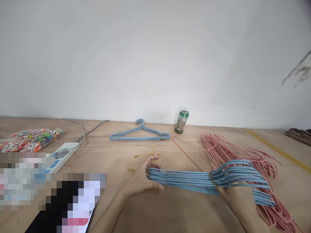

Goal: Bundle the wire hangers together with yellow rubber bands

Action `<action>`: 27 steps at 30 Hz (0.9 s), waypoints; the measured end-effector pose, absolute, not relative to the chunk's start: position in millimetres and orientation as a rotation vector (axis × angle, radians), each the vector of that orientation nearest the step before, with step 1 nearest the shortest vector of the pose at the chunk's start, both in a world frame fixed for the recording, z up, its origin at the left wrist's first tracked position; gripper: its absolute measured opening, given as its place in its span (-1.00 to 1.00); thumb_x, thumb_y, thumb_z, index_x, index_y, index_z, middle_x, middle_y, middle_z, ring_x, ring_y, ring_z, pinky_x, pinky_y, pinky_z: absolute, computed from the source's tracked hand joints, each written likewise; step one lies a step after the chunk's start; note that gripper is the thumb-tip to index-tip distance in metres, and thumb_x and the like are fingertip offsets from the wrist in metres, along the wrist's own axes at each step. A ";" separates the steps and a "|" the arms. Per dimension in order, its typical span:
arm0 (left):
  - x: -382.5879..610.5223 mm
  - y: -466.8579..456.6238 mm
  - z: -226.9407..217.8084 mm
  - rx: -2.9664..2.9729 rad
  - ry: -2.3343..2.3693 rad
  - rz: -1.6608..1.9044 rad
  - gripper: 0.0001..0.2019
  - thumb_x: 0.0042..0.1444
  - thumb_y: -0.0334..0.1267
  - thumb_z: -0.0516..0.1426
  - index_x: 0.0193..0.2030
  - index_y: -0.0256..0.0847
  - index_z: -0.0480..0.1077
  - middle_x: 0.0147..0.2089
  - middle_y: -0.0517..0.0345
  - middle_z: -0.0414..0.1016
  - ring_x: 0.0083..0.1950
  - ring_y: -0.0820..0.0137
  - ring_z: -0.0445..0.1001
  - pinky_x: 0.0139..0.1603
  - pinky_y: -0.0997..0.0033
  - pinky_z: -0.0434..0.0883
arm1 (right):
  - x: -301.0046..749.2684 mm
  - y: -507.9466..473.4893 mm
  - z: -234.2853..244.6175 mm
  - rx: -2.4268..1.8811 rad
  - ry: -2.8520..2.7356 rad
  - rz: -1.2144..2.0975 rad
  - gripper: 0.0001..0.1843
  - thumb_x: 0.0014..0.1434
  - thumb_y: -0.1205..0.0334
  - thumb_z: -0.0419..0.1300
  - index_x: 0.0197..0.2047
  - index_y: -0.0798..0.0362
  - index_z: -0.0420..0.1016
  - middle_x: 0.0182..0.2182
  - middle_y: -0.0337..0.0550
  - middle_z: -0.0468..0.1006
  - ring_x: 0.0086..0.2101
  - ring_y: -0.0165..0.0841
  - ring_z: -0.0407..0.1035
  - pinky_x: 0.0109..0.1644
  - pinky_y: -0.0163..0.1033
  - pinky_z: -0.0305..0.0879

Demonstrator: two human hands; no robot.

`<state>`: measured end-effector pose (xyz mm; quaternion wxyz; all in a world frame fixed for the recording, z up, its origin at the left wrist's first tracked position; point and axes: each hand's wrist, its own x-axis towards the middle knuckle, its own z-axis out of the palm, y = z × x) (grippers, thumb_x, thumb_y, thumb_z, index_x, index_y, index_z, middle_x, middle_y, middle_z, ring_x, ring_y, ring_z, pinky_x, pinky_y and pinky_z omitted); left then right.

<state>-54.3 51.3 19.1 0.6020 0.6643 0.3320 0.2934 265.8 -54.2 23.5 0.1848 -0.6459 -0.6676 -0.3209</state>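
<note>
My left hand [144, 178] pinches the left end of a bundle of several blue wire hangers [194, 181], with a yellow rubber band looped round a finger. Under the right part of the bundle, near the hooks, my right hand [236, 197] holds it, and a yellow band wraps the bundle there. The bundle lies low over the wooden table [170, 210]. Beneath and behind my right hand spreads a pile of pink wire hangers [243, 152]. A bound set of blue hangers [139, 133] rests farther back near the wall.
A small green bottle [182, 121] stands by the wall. Loose yellow rubber bands [143, 158] lie in front of my left hand. At left are a white power strip [62, 155] with its cable and a bag of coloured bands [31, 137]. A blurred patch covers the lower left.
</note>
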 end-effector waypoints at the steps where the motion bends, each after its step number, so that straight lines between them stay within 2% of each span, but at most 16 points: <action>1: -54.9 52.1 17.9 1.524 0.750 0.690 -0.04 -0.40 -0.24 0.46 0.18 -0.01 0.10 0.02 0.06 0.31 -0.07 0.29 0.42 -0.11 0.22 0.35 | 267.3 -54.0 20.9 -1.809 -1.892 -0.929 -0.57 0.27 0.12 -0.02 -0.45 0.03 0.60 -0.57 -0.09 0.56 -0.44 -0.21 0.43 -0.32 -0.21 0.17; 7: -54.8 49.7 7.9 1.603 0.762 0.648 0.05 -0.42 -0.18 0.47 0.26 -0.01 0.05 0.02 0.05 0.34 0.05 0.21 0.38 0.00 0.19 0.32 | 267.3 -51.7 11.2 -1.784 -1.944 -0.869 -0.64 0.22 0.17 0.00 -0.40 0.04 0.60 -0.48 -0.09 0.61 -0.42 -0.20 0.45 -0.34 -0.21 0.18; 9: -52.5 46.1 5.8 1.708 0.843 0.574 0.01 -0.43 -0.10 0.46 0.23 -0.02 0.13 0.02 0.07 0.37 0.05 0.20 0.38 0.00 0.19 0.33 | 265.3 -51.8 10.9 -1.825 -1.922 -0.842 -0.68 0.18 0.12 0.06 -0.41 0.02 0.59 -0.47 -0.09 0.61 -0.42 -0.21 0.46 -0.37 -0.22 0.16; 13: -50.0 39.6 11.3 1.930 1.011 0.495 -0.22 -0.43 0.06 0.42 0.03 -0.06 0.37 0.02 0.10 0.41 -0.01 0.15 0.40 -0.08 0.22 0.34 | 261.8 -52.9 12.1 -2.018 -1.824 -0.859 -0.68 0.09 0.12 0.09 -0.61 0.02 0.48 -0.67 -0.10 0.48 -0.59 -0.26 0.37 -0.48 -0.25 0.06; 16: -51.6 36.7 19.5 2.040 1.079 0.437 -0.27 -0.35 0.10 0.38 0.04 -0.03 0.38 -0.08 0.13 0.47 -0.06 0.13 0.42 -0.15 0.25 0.33 | 260.5 -52.1 15.0 -2.007 -1.884 -0.844 -0.69 0.08 0.10 0.09 -0.59 0.01 0.49 -0.65 -0.10 0.50 -0.57 -0.27 0.38 -0.47 -0.27 0.07; 20: -51.9 31.6 25.5 2.048 1.072 0.416 -0.17 -0.35 0.08 0.39 0.15 0.03 0.31 -0.13 0.16 0.48 -0.09 0.15 0.43 -0.18 0.27 0.34 | 256.9 -50.2 20.4 -1.913 -1.957 -0.869 -0.71 0.10 0.09 0.08 -0.49 0.01 0.55 -0.50 -0.07 0.59 -0.46 -0.25 0.42 -0.39 -0.27 0.13; 23: -48.6 26.1 27.0 2.014 1.027 0.417 -0.07 -0.39 0.07 0.40 0.23 0.08 0.23 -0.08 0.15 0.47 -0.11 0.16 0.45 -0.18 0.26 0.36 | 248.4 -49.9 23.0 -1.872 -1.955 -0.853 -0.68 0.11 0.07 0.07 -0.55 0.01 0.50 -0.55 -0.06 0.56 -0.50 -0.26 0.38 -0.40 -0.27 0.11; 27: -46.2 23.5 29.5 1.932 1.006 0.414 0.05 -0.47 0.06 0.43 0.27 0.04 0.19 0.02 0.05 0.45 -0.01 0.07 0.43 -0.07 0.17 0.38 | 235.9 -48.3 27.0 -1.877 -1.910 -0.838 -0.73 0.10 0.16 0.06 -0.54 0.01 0.47 -0.61 -0.11 0.49 -0.54 -0.29 0.36 -0.43 -0.28 0.05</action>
